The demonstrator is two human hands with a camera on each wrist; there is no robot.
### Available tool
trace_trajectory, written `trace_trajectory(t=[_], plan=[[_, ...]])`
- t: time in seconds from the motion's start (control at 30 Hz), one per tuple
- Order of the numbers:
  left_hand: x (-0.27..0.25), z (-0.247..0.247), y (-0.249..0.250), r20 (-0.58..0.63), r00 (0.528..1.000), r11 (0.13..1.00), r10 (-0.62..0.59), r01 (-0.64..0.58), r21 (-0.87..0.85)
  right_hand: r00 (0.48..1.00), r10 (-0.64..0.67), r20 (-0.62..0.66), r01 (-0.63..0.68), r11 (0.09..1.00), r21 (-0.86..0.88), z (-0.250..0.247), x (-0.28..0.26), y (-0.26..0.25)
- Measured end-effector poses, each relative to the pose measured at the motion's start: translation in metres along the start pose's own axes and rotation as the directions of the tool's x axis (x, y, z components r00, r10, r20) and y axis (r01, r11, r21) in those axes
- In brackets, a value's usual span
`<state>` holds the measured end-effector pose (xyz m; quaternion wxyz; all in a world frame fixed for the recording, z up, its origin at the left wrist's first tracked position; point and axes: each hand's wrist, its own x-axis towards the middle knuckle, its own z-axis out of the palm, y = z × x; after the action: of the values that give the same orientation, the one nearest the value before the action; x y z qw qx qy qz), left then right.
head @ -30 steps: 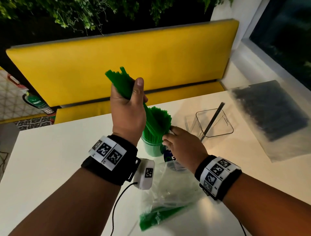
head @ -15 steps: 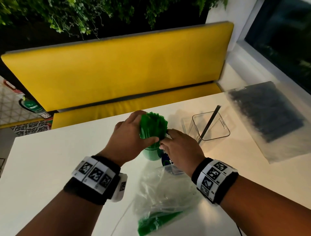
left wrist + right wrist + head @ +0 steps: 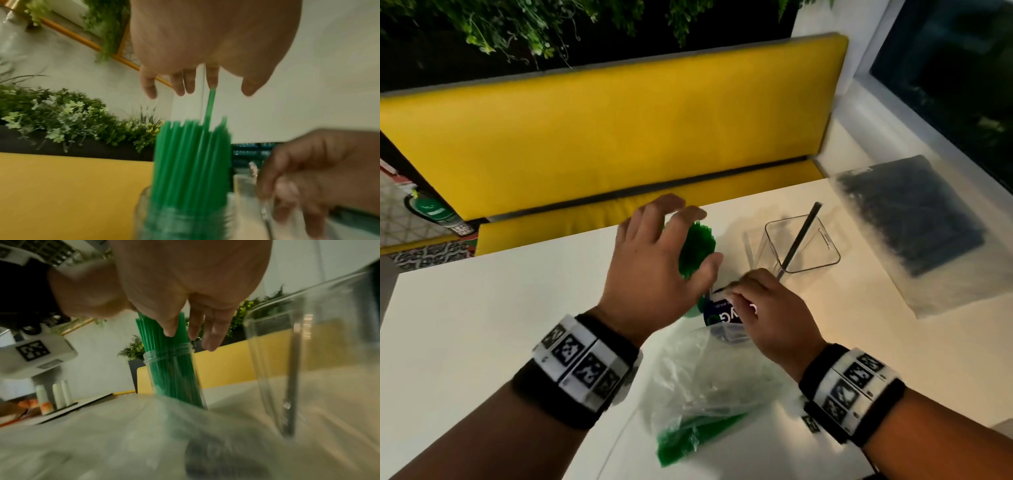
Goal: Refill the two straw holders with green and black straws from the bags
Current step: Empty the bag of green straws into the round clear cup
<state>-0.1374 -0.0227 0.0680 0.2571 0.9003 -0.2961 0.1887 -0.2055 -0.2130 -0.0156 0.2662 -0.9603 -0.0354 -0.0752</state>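
Observation:
Green straws (image 3: 697,246) stand packed in a round clear holder (image 3: 170,356) at the table's middle. One straw (image 3: 209,105) sticks up higher than the rest. My left hand (image 3: 703,236) hovers spread over the straw tops and grips nothing; its fingertips (image 3: 170,331) touch them. Just right of the holder, my right hand (image 3: 736,294) pinches the labelled top of the clear bag (image 3: 709,383), which has green straws left at its bottom. A square clear holder (image 3: 822,246) further right contains one leaning black straw (image 3: 799,240). The bag of black straws (image 3: 914,222) lies at the far right.
The white table (image 3: 482,325) ends at a yellow bench (image 3: 619,137) behind it. A window sill (image 3: 893,113) runs along the right. Small bottles on a dark tray (image 3: 55,394) stand on another table far to the left.
My left hand brought a raised bundle of green straws down into the round holder, then let go and opened above it. My right hand shifted slightly down to the bag's top.

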Motion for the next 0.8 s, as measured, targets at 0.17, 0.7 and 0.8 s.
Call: trace_trajectory(t=[0.17,0.7,0.8], plan=[[-0.067,0.039,0.044,0.422,0.887,0.966,0.187,-0.088,-0.243,0.699,0.647,0.304,-0.605,0.762,-0.231,0.016,-0.053,0.034],[-0.126,0.137,0.038,0.855,0.457,0.958,-0.245,0.251,0.141,0.765,0.523,0.377,-0.644,0.622,0.445,0.037,-0.064,0.042],[-0.123,0.139,0.039,0.903,0.346,0.962,-0.256,0.181,0.203,0.774,0.505,0.383,-0.631,0.561,0.535,0.036,-0.072,0.037]])
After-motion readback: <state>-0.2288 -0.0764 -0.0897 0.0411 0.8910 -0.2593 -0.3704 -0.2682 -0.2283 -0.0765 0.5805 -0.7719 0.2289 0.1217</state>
